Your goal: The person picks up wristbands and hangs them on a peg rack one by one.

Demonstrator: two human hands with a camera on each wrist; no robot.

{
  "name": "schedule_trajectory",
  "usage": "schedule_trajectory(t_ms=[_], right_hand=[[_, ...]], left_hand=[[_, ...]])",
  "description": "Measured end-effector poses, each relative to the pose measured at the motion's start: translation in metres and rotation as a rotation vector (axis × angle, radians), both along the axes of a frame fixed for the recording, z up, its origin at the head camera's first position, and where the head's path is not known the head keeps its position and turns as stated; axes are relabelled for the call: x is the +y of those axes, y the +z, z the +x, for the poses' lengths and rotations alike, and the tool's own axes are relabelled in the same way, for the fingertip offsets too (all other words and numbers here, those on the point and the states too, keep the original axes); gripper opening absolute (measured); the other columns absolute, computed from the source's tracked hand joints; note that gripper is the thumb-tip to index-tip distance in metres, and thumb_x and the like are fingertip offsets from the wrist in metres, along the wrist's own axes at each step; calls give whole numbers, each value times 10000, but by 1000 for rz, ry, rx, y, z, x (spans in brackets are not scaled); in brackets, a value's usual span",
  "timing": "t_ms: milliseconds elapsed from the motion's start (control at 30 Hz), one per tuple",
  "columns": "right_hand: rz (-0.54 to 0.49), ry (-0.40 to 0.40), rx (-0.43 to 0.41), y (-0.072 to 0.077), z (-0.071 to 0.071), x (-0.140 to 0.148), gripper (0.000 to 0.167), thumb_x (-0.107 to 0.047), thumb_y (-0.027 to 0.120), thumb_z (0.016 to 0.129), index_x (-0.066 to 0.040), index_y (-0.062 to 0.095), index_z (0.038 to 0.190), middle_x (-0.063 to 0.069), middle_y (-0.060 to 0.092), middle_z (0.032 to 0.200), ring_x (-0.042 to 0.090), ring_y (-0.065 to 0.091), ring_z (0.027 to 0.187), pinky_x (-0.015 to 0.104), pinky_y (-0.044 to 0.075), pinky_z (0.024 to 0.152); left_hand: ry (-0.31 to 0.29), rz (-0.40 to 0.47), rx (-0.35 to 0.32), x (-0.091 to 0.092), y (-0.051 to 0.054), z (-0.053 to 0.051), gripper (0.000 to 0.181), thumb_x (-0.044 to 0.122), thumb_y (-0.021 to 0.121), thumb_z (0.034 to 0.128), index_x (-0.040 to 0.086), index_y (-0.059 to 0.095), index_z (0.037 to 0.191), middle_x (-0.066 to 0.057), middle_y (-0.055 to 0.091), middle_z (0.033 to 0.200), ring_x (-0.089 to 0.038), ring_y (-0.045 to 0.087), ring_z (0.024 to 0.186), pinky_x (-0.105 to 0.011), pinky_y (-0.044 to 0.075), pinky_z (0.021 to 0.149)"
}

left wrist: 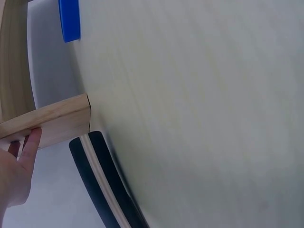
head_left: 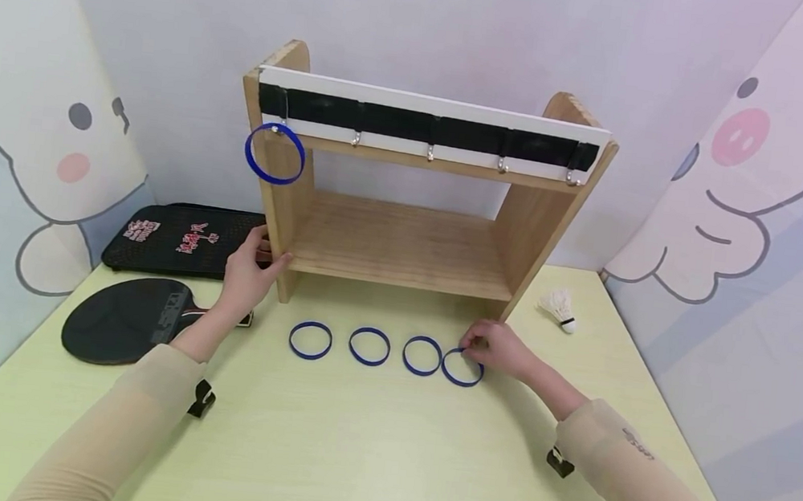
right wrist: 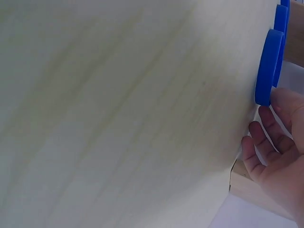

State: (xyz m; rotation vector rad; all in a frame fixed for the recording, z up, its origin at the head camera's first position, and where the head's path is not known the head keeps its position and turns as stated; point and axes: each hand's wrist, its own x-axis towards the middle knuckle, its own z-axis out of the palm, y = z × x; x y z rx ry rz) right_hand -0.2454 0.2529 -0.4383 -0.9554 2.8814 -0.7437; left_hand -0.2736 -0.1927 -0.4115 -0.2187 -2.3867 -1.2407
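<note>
My left hand (head_left: 245, 274) grips the left side panel of a wooden shelf (head_left: 402, 242), thumb at the front edge and fingers behind. At the right end of a row on the table, my right hand (head_left: 497, 347) pinches the far edge of a blue ring (head_left: 461, 384); thumb and forefinger meet at its rim in the right wrist view. That ring lies close against its left neighbour, another blue ring (head_left: 421, 373). Further left lie two more, a blue ring (head_left: 368, 363) and a blue ring (head_left: 309, 358). One blue ring (head_left: 277, 181) hangs from the leftmost hook of the shelf's white strip (head_left: 430, 102).
Several small metal hooks (head_left: 430, 153) line the strip. A black table tennis paddle (head_left: 122, 320) and a black case (head_left: 170, 240) lie on the left, beside my left arm. A shuttlecock (head_left: 558, 307) lies right of the shelf. Patterned walls enclose the table (head_left: 381, 458).
</note>
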Motion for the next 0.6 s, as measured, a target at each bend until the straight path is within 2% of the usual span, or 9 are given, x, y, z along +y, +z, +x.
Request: schedule_trajectory(t_ms=[233,600], right_hand=[[-36,-1,-118,10,5,-1,80,-71,719,805,-121,676,850,-55,646,785,52,555,711,210,492,619],[-63,22,-164,33,12,-12,74,-110,718,833,-143,655,852,-68,632,784,91,559,726,232,498,633]], left_hand=[[2,3,-2,1,1,1,552,251,641,904,131,404,1389,-185,604,1079,-346,619,970,-503,538,771],[1,12,13,1,0,1,545,240,637,907,114,408,1385,-192,609,1075,-352,620,964,-508,532,774]])
